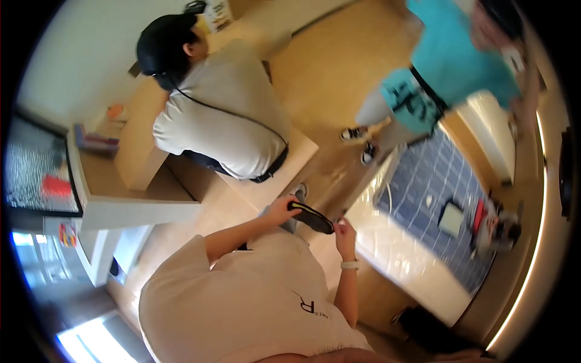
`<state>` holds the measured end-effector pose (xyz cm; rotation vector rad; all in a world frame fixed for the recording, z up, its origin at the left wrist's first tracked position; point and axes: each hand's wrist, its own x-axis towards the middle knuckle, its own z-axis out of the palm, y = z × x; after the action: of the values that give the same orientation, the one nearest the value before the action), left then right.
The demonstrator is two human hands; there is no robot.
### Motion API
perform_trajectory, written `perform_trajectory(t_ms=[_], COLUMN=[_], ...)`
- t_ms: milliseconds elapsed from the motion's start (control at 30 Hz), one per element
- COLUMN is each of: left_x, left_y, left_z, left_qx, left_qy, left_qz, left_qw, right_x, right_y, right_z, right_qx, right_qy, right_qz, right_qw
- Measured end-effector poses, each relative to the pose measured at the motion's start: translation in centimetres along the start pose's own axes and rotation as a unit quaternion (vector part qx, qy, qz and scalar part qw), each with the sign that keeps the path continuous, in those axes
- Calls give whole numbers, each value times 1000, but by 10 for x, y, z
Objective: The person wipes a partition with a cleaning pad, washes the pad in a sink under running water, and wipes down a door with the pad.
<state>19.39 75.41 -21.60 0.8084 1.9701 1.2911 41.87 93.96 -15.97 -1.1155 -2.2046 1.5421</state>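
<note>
In front of my torso I hold a dark, flat, oblong item (pixel 313 218) with a yellow stripe along one edge; its exact kind is unclear. My left hand (pixel 282 210) is closed on its upper left end, thumb laid over it. At the lower right end, the fingers of my right hand (pixel 345 235) pinch the tip. A pale band (pixel 350 265) circles my right wrist. The item slants down from left to right between both hands.
A person in a light shirt (pixel 233 109) sits ahead at a wooden desk (pixel 142 136). Another person in a turquoise shirt (pixel 460 54) stands at upper right, blurred. To my right is a bed with a blue checked cover (pixel 423 175) and several items on it. A shelf (pixel 139 212) stands left.
</note>
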Motion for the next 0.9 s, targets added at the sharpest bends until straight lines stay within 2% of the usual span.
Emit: perform_trajectory(t_ms=[33, 100, 133, 200, 233, 300, 367, 400, 500, 533, 567, 600, 633, 667, 700, 733, 767, 800, 833, 867, 900], left_x=[25, 72, 93, 144, 153, 205, 241, 255, 285, 297, 305, 308, 323, 338, 345, 369, 374, 382, 388, 398, 406], left_y=[-5, 15, 19, 28, 35, 47, 60, 65, 68, 64, 61, 60, 55, 55, 20, -22, 20, 17, 9, -6, -27], left_z=[10, 20, 28, 35, 44, 37, 25, 20, 9, 1, -3, -5, -14, -19, 7, 19, -22, -25, -27, -28, -20], left_qx=[-3, 62, 52, -1, -20, 16, 2, 12, -3, -5, -9, -17, -28, -38, -48, -44, -36, -13, -15, -17, -16], left_qy=[14, 34, 55, -67, -58, -98, -77, -61, -40, 22, 75, 57, 97, 134, 143, 167, 87, 108, 114, 119, 128], left_qz=[-21, 73, 59, 49, 32, 41, 43, 44, 15, 12, 10, 7, -17, -41, -44, -35, -145, -160, -163, -148, -143], left_qw=[1000, 995, 995, 997, 998, 994, 996, 997, 999, 1000, 997, 998, 995, 989, 988, 984, 985, 981, 980, 982, 981], right_x=[37, 102, 136, 200, 227, 277, 318, 327, 345, 360, 376, 395, 415, 432, 442, 485, 499, 512, 502, 516, 531], right_y=[9, -53, -92, -185, -223, -301, -360, -378, -387, -359, -330, -288, -240, -199, -192, -184, -184, -184, -257, -262, -265], right_z=[-15, -45, -70, -107, -120, -135, -141, -142, -130, -116, -96, -70, -43, -15, 14, 57, 57, 57, 58, 74, 86], right_qx=[-63, 97, 179, 160, 74, -37, 18, 16, -25, 190, 262, 241, 174, 90, -104, -282, -347, -394, -444, -445, -282], right_qy=[11, 202, 199, 258, 295, 349, 366, 354, 390, 230, 179, 217, 232, 202, -74, -334, -469, -594, -673, -678, -673], right_qz=[-23, -135, -135, -105, -194, -367, -406, -404, -371, -473, -474, -395, -308, -252, -311, -350, -317, -274, -190, -193, -182], right_qw=[998, 965, 954, 947, 933, 861, 837, 843, 842, 829, 822, 860, 906, 942, 942, 829, 748, 646, 560, 552, 660])
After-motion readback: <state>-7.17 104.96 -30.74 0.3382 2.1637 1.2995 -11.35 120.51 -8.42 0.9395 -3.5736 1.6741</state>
